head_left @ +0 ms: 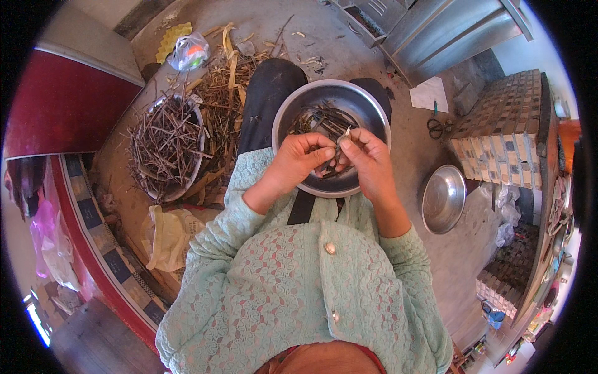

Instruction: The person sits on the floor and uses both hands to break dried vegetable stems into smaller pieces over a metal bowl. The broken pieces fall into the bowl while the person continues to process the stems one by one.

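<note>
A seated person works over a metal bowl [369, 107] in their lap, dark twigs [330, 116] lying inside it. The right hand [369, 159] pinches a small pale-tipped piece [347, 132] above the bowl; the left hand [303, 156] meets it, thumb and fingers drawn close — whether they grip anything, I cannot tell. On the floor: a basin [200, 148] heaped with sticks [164, 142] to the left — scissors [435, 129] and a shiny pan [444, 199] to the right.
</note>
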A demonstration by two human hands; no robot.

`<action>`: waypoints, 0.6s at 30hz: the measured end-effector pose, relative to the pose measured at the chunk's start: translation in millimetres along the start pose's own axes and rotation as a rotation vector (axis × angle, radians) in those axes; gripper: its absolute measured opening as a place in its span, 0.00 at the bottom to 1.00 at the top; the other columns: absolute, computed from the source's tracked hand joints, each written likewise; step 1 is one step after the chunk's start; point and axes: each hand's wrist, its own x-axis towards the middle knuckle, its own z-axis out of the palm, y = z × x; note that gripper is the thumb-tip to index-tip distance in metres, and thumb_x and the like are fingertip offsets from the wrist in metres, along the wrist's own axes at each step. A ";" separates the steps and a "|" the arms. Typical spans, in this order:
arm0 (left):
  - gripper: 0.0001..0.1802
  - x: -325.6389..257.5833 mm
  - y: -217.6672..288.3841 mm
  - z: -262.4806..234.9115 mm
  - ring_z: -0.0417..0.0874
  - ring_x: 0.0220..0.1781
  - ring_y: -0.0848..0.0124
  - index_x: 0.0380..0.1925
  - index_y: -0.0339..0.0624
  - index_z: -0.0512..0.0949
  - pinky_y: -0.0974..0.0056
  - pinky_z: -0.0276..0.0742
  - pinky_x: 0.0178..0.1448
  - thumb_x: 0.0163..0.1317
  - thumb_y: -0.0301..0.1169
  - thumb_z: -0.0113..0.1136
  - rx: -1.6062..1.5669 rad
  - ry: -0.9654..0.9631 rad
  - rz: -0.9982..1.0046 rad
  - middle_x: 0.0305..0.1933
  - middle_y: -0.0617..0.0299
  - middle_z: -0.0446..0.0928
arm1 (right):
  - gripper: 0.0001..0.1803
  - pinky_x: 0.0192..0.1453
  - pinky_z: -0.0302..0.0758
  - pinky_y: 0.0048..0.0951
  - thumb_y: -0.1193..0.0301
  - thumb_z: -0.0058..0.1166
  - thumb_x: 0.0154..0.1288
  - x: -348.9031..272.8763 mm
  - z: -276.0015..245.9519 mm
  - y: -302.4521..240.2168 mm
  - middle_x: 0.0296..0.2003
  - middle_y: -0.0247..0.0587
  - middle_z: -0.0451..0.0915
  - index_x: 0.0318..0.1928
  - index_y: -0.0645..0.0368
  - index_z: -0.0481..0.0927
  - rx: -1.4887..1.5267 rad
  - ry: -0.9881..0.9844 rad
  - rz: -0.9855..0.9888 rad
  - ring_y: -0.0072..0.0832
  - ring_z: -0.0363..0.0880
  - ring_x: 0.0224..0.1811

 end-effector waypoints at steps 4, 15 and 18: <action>0.07 -3.2 0.2 9.2 0.72 0.24 0.84 0.33 0.36 0.78 0.77 0.67 0.26 0.65 0.29 0.55 0.187 0.121 0.069 0.26 0.67 0.77 | 0.08 0.29 0.72 0.17 0.71 0.58 0.62 1.8 -1.7 6.6 0.25 0.33 0.77 0.33 0.62 0.74 -0.121 0.010 -0.043 0.15 0.74 0.25; 0.09 -2.3 -12.1 7.2 0.72 0.22 0.82 0.34 0.36 0.76 0.76 0.70 0.25 0.67 0.31 0.52 -0.080 0.120 0.050 0.26 0.66 0.75 | 0.05 0.34 0.75 0.19 0.75 0.56 0.62 -0.4 -1.9 5.9 0.29 0.35 0.79 0.36 0.64 0.76 -0.129 0.002 -0.018 0.18 0.77 0.28; 0.09 -2.1 -10.7 9.2 0.71 0.21 0.82 0.33 0.36 0.75 0.76 0.70 0.25 0.68 0.31 0.51 -0.041 0.134 0.045 0.26 0.66 0.75 | 0.04 0.35 0.75 0.19 0.76 0.54 0.63 -0.9 -1.7 6.9 0.28 0.35 0.78 0.37 0.64 0.75 -0.154 0.013 -0.033 0.18 0.77 0.29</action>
